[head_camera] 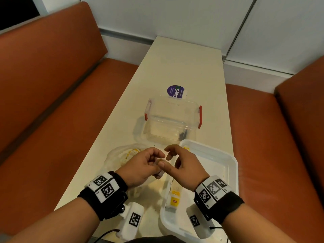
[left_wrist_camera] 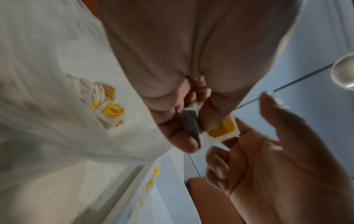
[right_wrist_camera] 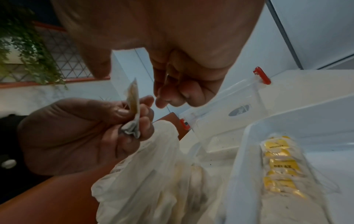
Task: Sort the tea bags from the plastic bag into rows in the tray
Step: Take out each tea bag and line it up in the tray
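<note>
The left hand (head_camera: 140, 165) pinches a tea bag (left_wrist_camera: 193, 128) — mostly hidden by fingers. The right hand (head_camera: 185, 165) hovers beside it, loosely curled, empty; its forearm hides part of the tray's (head_camera: 226, 155) tea-bag row (right_wrist_camera: 279, 166).

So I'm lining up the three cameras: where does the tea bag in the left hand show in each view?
Head: the white paper tea bag with yellow tag peeks out below the left hand, mostly hidden.
Left wrist: centre right, pinched at the fingertips.
Right wrist: centre left, upright in that grip.
Shared landmark: the white plastic tray.
</note>
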Available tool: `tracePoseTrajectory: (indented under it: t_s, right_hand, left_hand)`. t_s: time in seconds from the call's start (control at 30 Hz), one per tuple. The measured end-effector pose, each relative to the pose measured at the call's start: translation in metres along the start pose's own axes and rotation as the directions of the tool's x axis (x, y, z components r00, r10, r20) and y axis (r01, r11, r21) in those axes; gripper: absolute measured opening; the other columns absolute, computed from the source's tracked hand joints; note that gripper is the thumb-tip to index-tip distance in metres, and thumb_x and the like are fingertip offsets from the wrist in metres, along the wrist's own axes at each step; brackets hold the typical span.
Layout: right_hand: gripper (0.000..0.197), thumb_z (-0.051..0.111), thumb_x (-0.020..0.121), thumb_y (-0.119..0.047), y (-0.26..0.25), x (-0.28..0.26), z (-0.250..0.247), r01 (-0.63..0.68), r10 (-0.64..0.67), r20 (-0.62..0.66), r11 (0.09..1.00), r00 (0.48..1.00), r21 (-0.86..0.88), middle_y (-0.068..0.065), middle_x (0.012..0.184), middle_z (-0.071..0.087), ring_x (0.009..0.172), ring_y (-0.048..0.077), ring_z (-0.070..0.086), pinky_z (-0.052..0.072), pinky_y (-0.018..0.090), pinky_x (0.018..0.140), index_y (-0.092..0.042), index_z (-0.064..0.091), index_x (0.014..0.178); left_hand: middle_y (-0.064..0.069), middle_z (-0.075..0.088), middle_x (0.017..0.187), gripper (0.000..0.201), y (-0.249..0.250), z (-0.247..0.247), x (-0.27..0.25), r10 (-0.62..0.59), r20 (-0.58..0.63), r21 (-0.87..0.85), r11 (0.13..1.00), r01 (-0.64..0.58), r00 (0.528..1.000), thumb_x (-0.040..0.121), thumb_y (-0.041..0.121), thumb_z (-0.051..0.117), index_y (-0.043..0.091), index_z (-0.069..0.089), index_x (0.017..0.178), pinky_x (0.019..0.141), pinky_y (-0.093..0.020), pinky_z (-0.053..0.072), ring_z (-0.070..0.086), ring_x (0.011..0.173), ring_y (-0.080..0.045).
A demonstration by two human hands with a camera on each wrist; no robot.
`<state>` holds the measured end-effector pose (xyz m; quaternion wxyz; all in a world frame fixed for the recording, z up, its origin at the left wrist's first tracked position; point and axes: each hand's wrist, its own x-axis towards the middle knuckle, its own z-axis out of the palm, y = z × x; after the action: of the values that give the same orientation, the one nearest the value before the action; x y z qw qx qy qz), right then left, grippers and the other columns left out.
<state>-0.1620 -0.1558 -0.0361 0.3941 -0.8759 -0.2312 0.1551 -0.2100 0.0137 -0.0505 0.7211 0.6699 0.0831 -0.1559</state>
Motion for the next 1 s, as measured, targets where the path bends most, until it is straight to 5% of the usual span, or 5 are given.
tracePoseTrajectory:
  t_s: [0.33, 0.53, 0.67, 0.83, 1.0]
  right_hand:
    - [0.005, 0.060, 0.090, -0.028, -0.005, 0.001, -0.018, 0.007, 0.015, 0.156, 0.991, 0.988, -0.135, -0.021, 0.074, 0.056, 0.060, -0.001, 0.051, 0.036, 0.010, 0.056, -0.031, 0.061, 0.086]
    - [0.006, 0.056, 0.091, -0.027, 0.013, -0.017, -0.021, 0.013, 0.075, 0.321, 0.965, 0.944, -0.263, -0.019, 0.079, 0.055, 0.065, -0.004, 0.049, 0.036, 0.012, 0.063, -0.028, 0.060, 0.095]
    - [0.011, 0.055, 0.088, -0.028, 0.036, -0.031, -0.010, -0.053, 0.209, 0.404, 0.930, 0.890, -0.363, -0.004, 0.095, 0.067, 0.081, 0.013, 0.058, 0.046, 0.025, 0.075, -0.026, 0.062, 0.097]
    - [0.017, 0.049, 0.093, -0.029, 0.053, -0.045, 0.007, -0.048, 0.284, 0.515, 0.905, 0.809, -0.423, -0.002, 0.103, 0.067, 0.092, 0.017, 0.061, 0.049, 0.029, 0.083, -0.022, 0.061, 0.102]
    - [0.018, 0.052, 0.093, -0.027, 0.059, -0.047, 0.025, -0.089, 0.329, 0.589, 0.913, 0.738, -0.399, 0.000, 0.102, 0.063, 0.079, 0.013, 0.054, 0.045, 0.025, 0.077, -0.019, 0.060, 0.107]
  left_hand:
    - [-0.008, 0.065, 0.089, 0.016, 0.000, 0.002, -0.001, -0.040, 0.065, 0.228, 0.973, 0.025, 0.997, 0.090, -0.002, 0.060, 0.011, 0.061, 0.099, 0.073, -0.034, 0.059, 0.069, 0.077, -0.012]
    - [0.009, 0.064, 0.108, 0.047, -0.008, 0.009, -0.017, -0.230, 0.177, 0.579, 0.811, 0.088, 0.957, 0.074, 0.054, 0.066, 0.026, 0.058, 0.111, 0.072, -0.037, 0.060, 0.071, 0.078, -0.015]
    - [-0.002, 0.069, 0.097, 0.021, -0.022, 0.021, -0.023, -0.374, 0.213, 0.773, 0.630, 0.079, 0.903, 0.094, 0.034, 0.056, 0.018, 0.058, 0.107, 0.060, -0.024, 0.057, 0.069, 0.068, -0.010]
    - [-0.006, 0.074, 0.083, 0.039, -0.048, 0.033, -0.009, -0.508, 0.103, 0.888, 0.435, 0.151, 0.855, 0.092, 0.047, 0.053, 0.011, 0.067, 0.098, 0.058, -0.024, 0.055, 0.067, 0.061, -0.015]
    - [-0.008, 0.075, 0.084, 0.035, -0.063, 0.038, 0.000, -0.539, 0.039, 0.862, 0.445, 0.245, 0.841, 0.092, 0.044, 0.053, 0.012, 0.066, 0.096, 0.061, -0.026, 0.058, 0.073, 0.069, -0.019]
